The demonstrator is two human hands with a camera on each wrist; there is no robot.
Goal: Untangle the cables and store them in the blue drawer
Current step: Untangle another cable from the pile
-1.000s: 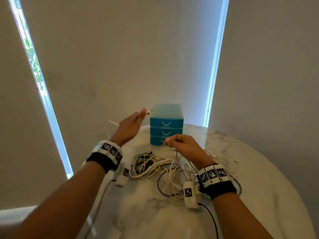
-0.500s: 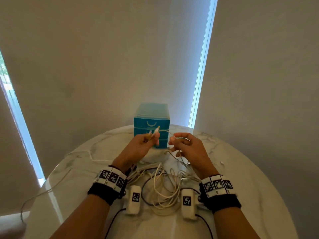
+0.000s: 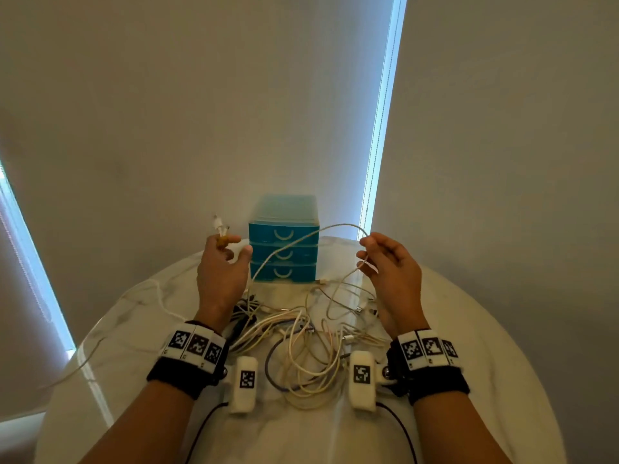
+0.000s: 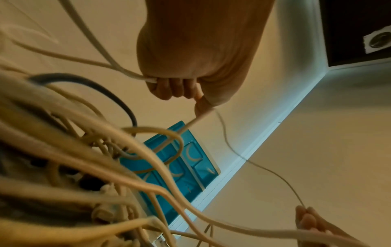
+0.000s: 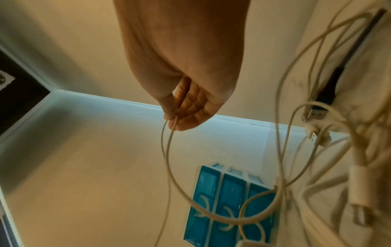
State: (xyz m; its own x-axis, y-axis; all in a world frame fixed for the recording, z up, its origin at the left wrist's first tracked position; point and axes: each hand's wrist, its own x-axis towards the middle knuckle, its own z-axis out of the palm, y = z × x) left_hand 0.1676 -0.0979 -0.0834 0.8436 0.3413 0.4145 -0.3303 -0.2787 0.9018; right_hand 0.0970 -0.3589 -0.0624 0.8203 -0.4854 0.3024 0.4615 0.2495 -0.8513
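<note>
A: Item one, your left hand (image 3: 221,274): fingers curled round the plug ends of a white cable (image 3: 294,241), connectors poking up above the knuckles. Held above the table, just left of the blue drawer unit (image 3: 284,241).

B: Item two, your right hand (image 3: 390,267): thumb and forefinger pinch that same white cable further along. The run arcs between your hands, across the drawer fronts.

A: Item three, the tangle of cables (image 3: 301,356): white, cream and one dark lead, heaped on the marble table (image 3: 485,329) between your wrists. Below your right hand the cable drops in a loop towards this heap; whether it is free of it, I cannot tell.

B: Item four, the blue drawer unit: three drawers, all closed, at the far edge of the table.

A: Risks, as I judge them. Spread your hands wider while that loop is caught and you tighten a knot rather than clear it. A hard tug could drag the whole heap, or sweep a plug into the drawer unit.

B: Also, both your hands are occupied and no drawer is open
</note>
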